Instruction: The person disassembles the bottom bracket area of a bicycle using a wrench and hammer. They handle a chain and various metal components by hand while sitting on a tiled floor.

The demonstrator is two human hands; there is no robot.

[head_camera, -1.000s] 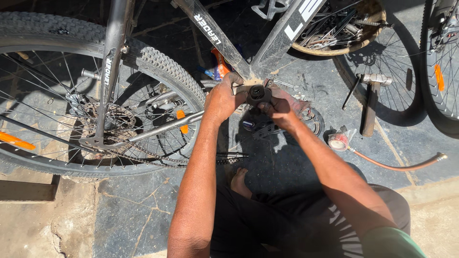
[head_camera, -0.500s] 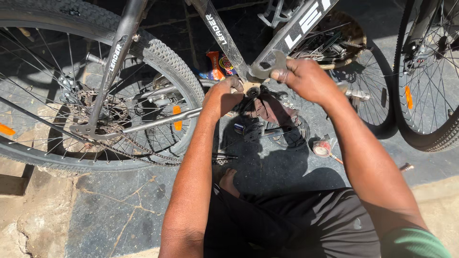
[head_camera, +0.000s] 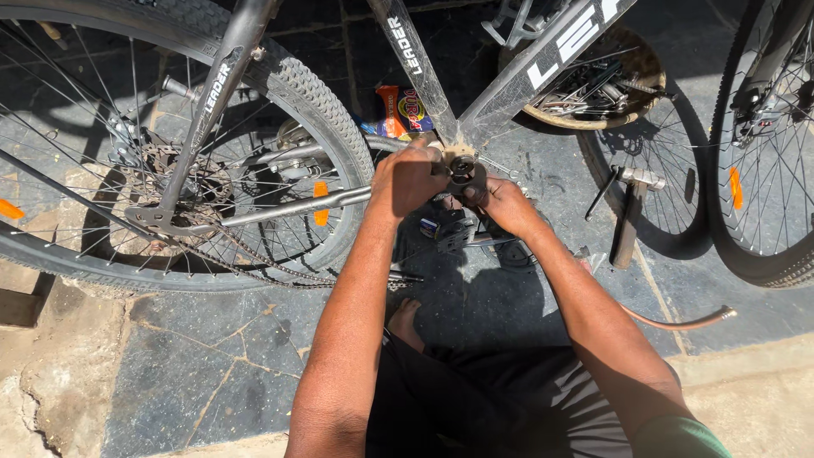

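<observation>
From above, both hands meet at the bottom bracket point(head_camera: 462, 168) of a grey bicycle frame point(head_camera: 517, 80), where the frame tubes come together. The left hand point(head_camera: 409, 180) is curled around the left side of the bracket, fingers closed against it. The right hand point(head_camera: 507, 206) sits just beside it on the other side, fingers pinched on the dark round part in the bracket's mouth. To the left of the left hand stands the rear wheel point(head_camera: 170, 144) with its chain point(head_camera: 280, 267) sagging below. Beyond the right hand a hammer point(head_camera: 632, 212) lies on the stone floor point(head_camera: 212, 365), and a shallow bowl of tools point(head_camera: 593, 89) sits further off. A colourful wrapper point(head_camera: 398, 110) lies just past the left hand.
</observation>
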